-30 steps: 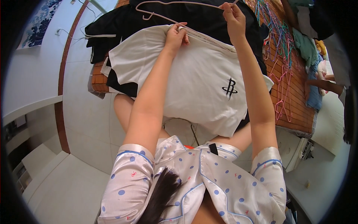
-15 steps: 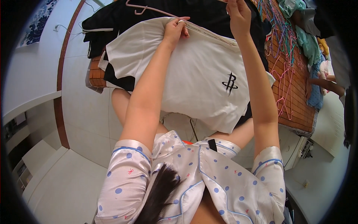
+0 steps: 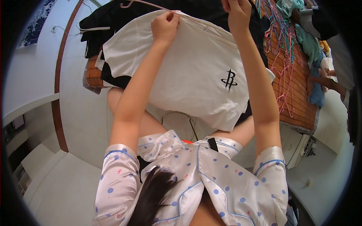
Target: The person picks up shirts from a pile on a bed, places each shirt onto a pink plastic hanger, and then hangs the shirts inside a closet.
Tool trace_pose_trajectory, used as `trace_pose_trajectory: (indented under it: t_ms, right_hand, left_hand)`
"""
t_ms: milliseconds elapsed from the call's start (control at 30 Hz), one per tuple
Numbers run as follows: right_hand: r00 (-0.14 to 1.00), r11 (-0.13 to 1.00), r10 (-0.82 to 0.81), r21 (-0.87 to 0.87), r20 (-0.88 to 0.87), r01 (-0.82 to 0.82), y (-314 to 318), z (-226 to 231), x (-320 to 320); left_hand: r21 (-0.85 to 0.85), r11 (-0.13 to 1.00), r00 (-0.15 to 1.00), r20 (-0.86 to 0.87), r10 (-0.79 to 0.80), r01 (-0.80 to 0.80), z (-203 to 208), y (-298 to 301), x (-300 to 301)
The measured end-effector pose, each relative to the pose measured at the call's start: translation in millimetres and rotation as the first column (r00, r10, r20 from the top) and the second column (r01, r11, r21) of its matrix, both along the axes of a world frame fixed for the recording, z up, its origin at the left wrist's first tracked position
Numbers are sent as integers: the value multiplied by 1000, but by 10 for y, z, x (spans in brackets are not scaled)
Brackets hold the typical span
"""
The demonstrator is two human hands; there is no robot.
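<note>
A white T-shirt [image 3: 188, 71] with a black emblem lies spread in front of me, its lower part hanging over the near edge above my knees. My left hand [image 3: 164, 28] is closed, pinching the shirt's neckline edge against a pink hanger [image 3: 149, 5]. One end of that hanger sticks out to the left, and its bar runs along the neckline. Higher up, at the picture's top edge, my right hand [image 3: 238, 15] is closed, seemingly on the hanger's upper part; its fingertips are partly cut off.
Black clothing [image 3: 113, 19] lies beneath and behind the shirt on a brown slatted surface [image 3: 298, 98]. Tangled coloured hangers [image 3: 283, 49] spread to the right. Beyond them lie green garments [image 3: 307, 41] and a blue cloth [image 3: 316, 90], near another person's hand [image 3: 310, 83].
My left hand has moved left and up along the neckline, and its fingers now pinch more tightly. The hanger and shirt have shifted slightly up and left; the right hand has risen a little.
</note>
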State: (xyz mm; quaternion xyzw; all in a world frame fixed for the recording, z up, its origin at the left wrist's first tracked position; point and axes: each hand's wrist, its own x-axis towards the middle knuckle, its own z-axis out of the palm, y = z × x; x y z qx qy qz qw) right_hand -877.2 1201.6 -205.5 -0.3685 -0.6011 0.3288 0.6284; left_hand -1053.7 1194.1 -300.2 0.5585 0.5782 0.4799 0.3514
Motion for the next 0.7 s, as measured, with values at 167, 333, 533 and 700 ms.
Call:
trace_pose_trajectory:
  t_ms: [167, 333, 533, 700]
  right_hand:
    - [989, 999, 38, 28, -142, -34, -26, 176, -235]
    - [988, 999, 36, -16, -152, -39, 13, 131, -221]
    - [998, 996, 69, -55, 12, -68, -69, 70, 82]
    - [966, 999, -20, 48, 259, 8, -122, 22, 607]
  left_hand:
    - [-64, 998, 938, 348, 7, 16, 239, -114, -34]
    - [-31, 998, 863, 505, -28, 51, 387, -190, -109]
    - [69, 997, 820, 573, -18, -26, 473, -109, -298]
    - [70, 997, 842, 539, -2, -43, 450, -146, -325]
